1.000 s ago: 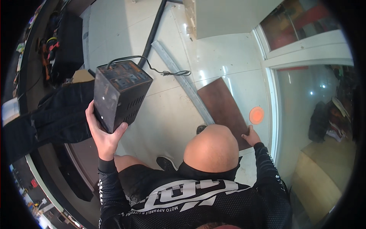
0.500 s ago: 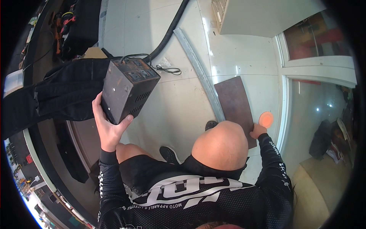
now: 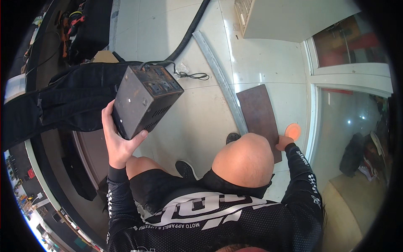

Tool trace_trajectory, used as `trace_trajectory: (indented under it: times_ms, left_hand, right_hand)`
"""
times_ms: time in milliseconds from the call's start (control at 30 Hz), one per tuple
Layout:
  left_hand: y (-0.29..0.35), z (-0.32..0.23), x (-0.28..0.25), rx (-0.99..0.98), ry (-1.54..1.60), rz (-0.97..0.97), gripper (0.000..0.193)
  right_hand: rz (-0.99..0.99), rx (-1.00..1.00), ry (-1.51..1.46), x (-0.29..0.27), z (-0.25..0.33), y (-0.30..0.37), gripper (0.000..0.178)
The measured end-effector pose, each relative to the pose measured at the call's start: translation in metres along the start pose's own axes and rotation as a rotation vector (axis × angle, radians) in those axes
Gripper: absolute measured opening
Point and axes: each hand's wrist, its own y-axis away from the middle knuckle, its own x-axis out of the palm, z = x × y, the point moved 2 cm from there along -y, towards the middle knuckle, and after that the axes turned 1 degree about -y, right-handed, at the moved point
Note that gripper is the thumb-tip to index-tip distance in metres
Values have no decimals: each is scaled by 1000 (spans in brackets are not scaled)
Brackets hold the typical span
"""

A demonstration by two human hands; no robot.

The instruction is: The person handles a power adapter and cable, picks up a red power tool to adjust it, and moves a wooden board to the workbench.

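Note:
My left hand grips the lower corner of a worn black metal box with sockets on its top face, held up off the floor, its thin black cord trailing onto the tiles. My right hand reaches down to the right edge of a brown board lying flat on the floor, beside a small orange disc. Whether its fingers grip the board is unclear. My bare knee is raised between the arms.
A grey metal rail lies diagonally on the pale tiles, and a thick black hose runs up behind the box. A black bag lies at left. At right are a white cabinet and a glass door.
The view has shifted, so the box now sits nearer the middle and looks larger. My left hand keeps its hold; my right hand stays at the board by the orange disc.

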Motion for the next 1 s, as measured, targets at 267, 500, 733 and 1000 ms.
trace_trajectory:
  times_ms: [267, 500, 733, 1000]
  left_hand:
    - [10, -30, -19, -40, 252, -18, 117]
    - [2, -60, -33, -115, 392, -183, 113]
    - [-35, -2, -23, -258, 305, -315, 96]
    - [-29, 82, 22, 8, -334, -250, 94]
  right_hand:
    - [-867, -659, -330, -226, 207, 0, 67]
    - [-572, -747, -236, -249, 347, -63, 34]
    - [-600, -1136, 420, -207, 373, 60, 14]
    - [-8, -1434, 429, -345, 383, 291, 41]
